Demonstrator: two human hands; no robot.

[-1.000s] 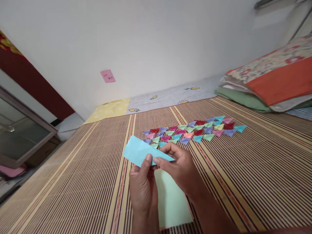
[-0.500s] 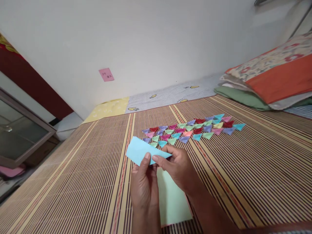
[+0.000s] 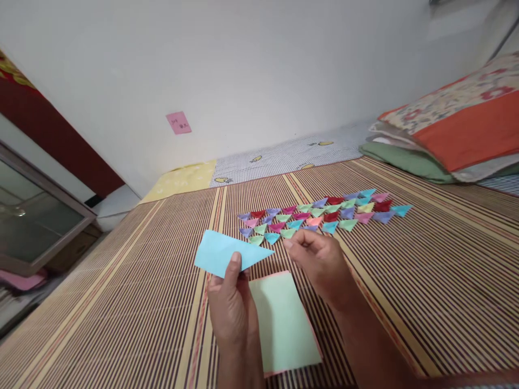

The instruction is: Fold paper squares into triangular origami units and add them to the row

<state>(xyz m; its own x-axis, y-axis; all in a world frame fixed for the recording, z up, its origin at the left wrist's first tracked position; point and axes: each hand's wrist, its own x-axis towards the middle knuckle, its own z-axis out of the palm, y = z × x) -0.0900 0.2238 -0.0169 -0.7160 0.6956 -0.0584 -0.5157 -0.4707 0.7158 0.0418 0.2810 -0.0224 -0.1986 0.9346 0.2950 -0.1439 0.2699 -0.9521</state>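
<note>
- While my left hand [image 3: 232, 310] pinches the light blue paper [image 3: 219, 251] from below, thumb laid flat on its face, the folded sheet hangs above the striped mat [image 3: 121, 302], tilted, its sharp tip towards my right.
- My right hand [image 3: 318, 265] has nothing in its grasp that I can see: it is off the paper, just beyond that tip, fingers loosely curled and thumb close to the forefinger.
- As for what is done, one end of the blue sheet narrows to a point, while the other is broad and squared (so I'd judge this one only part-folded).
- Beyond my hands, small folded pieces [image 3: 314, 222] lie on the mat in slanting rows, in purple, pink, red, green, blue and yellow; these look finished to me, each a little pointed shape.
- Nearer me, between my forearms, a pale green sheet [image 3: 286, 324] lies flat and unfolded, with a pink edge showing beneath it; I take these as paper not yet worked, though how many sheets lie there I cannot tell.
- Farther off, a pink note [image 3: 178, 123] is on the wall, and cushions [image 3: 466, 129] are piled at the right.
</note>
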